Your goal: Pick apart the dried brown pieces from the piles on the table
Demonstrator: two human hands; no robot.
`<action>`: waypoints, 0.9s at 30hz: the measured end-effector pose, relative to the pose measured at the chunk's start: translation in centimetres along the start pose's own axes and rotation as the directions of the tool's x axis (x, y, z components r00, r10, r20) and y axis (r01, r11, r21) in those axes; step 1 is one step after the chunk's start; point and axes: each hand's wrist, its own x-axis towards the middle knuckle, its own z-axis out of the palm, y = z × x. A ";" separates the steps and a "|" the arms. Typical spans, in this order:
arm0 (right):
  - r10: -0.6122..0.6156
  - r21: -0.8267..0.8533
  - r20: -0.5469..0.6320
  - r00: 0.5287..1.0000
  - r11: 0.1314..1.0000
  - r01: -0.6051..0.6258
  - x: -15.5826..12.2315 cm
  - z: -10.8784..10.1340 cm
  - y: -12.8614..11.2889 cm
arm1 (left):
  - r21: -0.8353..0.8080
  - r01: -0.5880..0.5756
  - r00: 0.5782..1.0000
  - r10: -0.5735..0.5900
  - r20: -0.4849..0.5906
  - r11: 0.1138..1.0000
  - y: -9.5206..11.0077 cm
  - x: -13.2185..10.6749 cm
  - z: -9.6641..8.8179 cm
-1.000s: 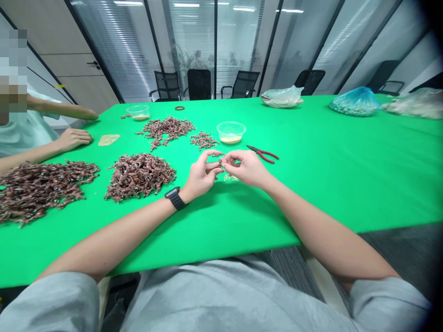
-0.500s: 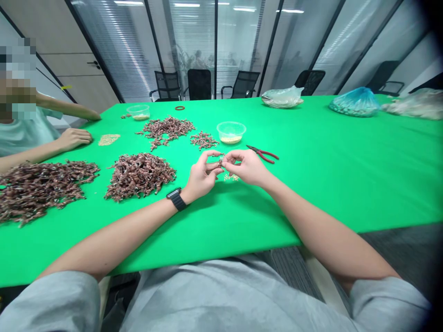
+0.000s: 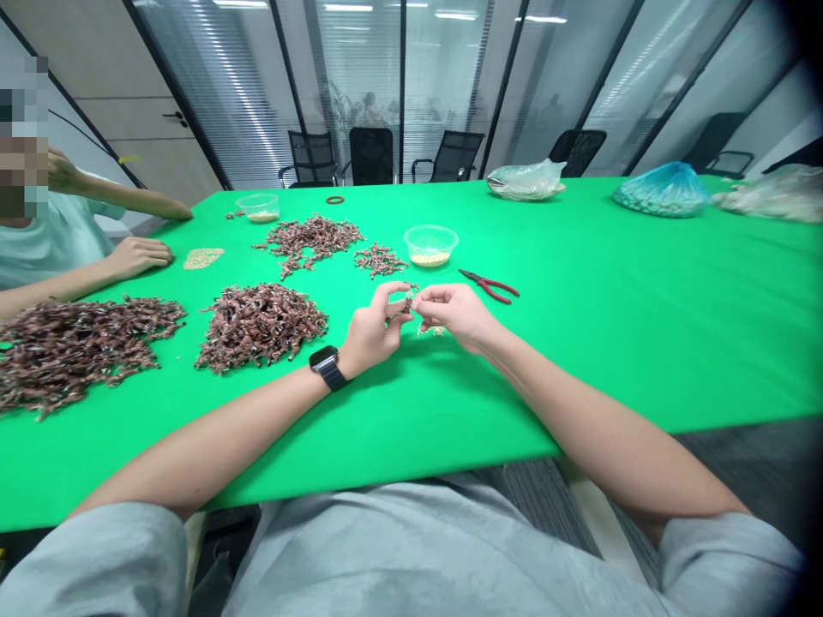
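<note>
My left hand (image 3: 373,330), a dark watch (image 3: 327,368) on its wrist, pinches a small brown piece (image 3: 409,302) like those in the heaps. My right hand (image 3: 458,313) meets it there with thumb and finger pressed together; what lies in that pinch is too small to make out. Just below the fingertips, tiny pale gold bits (image 3: 437,331) are scattered on the green tabletop (image 3: 617,343). A clear round tub (image 3: 430,247) with pale yellow bits stands beyond my hands. Red-handled pliers (image 3: 489,286) lie to the right of my right hand.
Brown pieces form a near heap (image 3: 261,330), a wide left heap (image 3: 83,351), a far heap (image 3: 315,240) and a small pile (image 3: 379,260). A co-worker's hand (image 3: 138,257) rests near pale bits (image 3: 203,258). Bags (image 3: 662,190), another tub (image 3: 258,208) and a brown ring (image 3: 335,200) lie farther back.
My hands stay together with only slight finger movement; my right hand covers a little more of the gold bits. The co-worker's raised arm has shifted and its hand now shows near the head.
</note>
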 end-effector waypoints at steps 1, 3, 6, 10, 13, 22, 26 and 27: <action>0.047 0.036 -0.003 0.999 0.998 -0.046 0.1 0.0 0.1 | 0.051 -0.035 0.999 0.035 0.003 0.998 -0.2 0.0 0.0; 0.138 0.106 0.005 0.990 0.985 -0.138 0.2 -0.2 0.1 | 0.148 -0.118 0.993 0.118 0.012 0.982 -0.6 0.0 -0.1; 0.247 0.189 0.039 0.968 0.950 -0.250 0.4 -0.5 -0.1 | 0.231 -0.193 0.981 0.190 0.035 0.954 -1.0 0.0 -0.1; 0.267 0.179 0.093 0.959 0.943 -0.279 0.4 -1.1 -0.5 | 0.218 -0.179 0.984 0.177 0.032 0.959 -0.7 -0.1 -0.1; 0.226 0.103 0.123 0.966 0.965 -0.239 0.3 -1.6 -0.7 | 0.136 -0.141 0.990 0.137 0.032 0.981 -0.3 -0.1 0.0; 0.152 0.029 0.236 0.960 0.986 -0.164 0.7 -3.2 -0.4 | -0.060 -0.044 0.997 0.048 0.067 0.997 0.3 -0.2 0.1; 0.142 0.015 0.232 0.962 0.989 -0.150 0.7 -3.3 -0.5 | -0.094 -0.023 0.997 0.029 0.066 0.995 0.5 -0.1 0.0; 0.139 0.012 0.230 0.963 0.989 -0.145 0.7 -3.2 -0.5 | -0.102 -0.018 0.997 0.025 0.067 0.995 0.6 -0.1 0.0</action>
